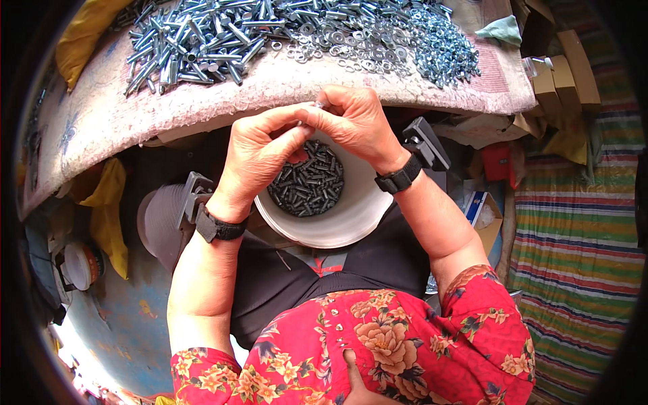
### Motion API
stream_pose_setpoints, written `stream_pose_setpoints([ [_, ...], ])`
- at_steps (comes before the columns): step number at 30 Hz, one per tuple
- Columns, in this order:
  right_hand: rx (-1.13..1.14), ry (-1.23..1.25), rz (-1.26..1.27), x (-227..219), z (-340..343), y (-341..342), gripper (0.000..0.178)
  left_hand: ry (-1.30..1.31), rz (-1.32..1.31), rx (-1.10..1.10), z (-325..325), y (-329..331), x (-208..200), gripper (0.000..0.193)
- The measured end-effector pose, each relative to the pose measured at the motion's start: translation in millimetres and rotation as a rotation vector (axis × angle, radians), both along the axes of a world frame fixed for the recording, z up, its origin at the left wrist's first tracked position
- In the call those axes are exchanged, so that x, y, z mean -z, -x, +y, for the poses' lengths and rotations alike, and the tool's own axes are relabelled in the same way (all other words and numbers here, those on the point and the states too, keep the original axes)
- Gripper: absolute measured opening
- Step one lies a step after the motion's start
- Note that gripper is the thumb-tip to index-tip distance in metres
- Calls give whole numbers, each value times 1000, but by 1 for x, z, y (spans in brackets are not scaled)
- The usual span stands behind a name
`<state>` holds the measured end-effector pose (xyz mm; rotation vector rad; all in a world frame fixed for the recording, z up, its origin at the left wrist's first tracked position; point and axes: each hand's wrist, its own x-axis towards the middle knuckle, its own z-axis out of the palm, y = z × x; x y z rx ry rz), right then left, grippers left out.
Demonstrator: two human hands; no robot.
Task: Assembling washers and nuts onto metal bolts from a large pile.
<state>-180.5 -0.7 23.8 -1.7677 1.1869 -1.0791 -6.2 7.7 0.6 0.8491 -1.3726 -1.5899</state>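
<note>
My left hand (260, 145) and my right hand (354, 125) meet fingertip to fingertip just off the table's near edge. Both are closed in a pinch, and a small bit of shiny metal shows at the right fingertips; the fingers hide most of it. What the left fingers pinch is too covered to name. Below them stands a white bucket (322, 233), with many dark metal bolt-like pieces (307, 182) lying in it. Ahead, on a cloth-covered table (182, 104), are heaped silvery bolts or sleeves (202, 44), flat washers (368, 42) and small nuts (442, 57).
Wrist-worn devices with black straps sit on both forearms. Yellow cloth (108, 216) hangs at the left near a round tub (81, 265). Cardboard boxes (574, 74) and a striped mat (574, 250) lie to the right. Another hand (358, 385) touches my red flowered shirt (297, 358).
</note>
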Motion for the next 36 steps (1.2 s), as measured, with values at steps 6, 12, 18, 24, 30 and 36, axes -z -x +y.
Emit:
stream_pose_setpoints([
  [6,242,343,279,0,-76,41,18,-153,220,-112,-12,-8,-2,22],
  [12,320,557,680,24,-116,55,18,-187,243,-135,-14,-12,1,21],
  [18,323,428,607,22,-116,61,15,-207,271,-143,-15,-15,4,21],
  [24,276,483,611,19,-108,61,19,-219,246,-139,-13,-13,3,21],
  [30,306,422,701,20,-112,57,16,-228,251,-130,-12,-11,3,21],
  [36,305,309,390,0,-96,68,13,-220,264,-134,-13,-11,2,21],
])
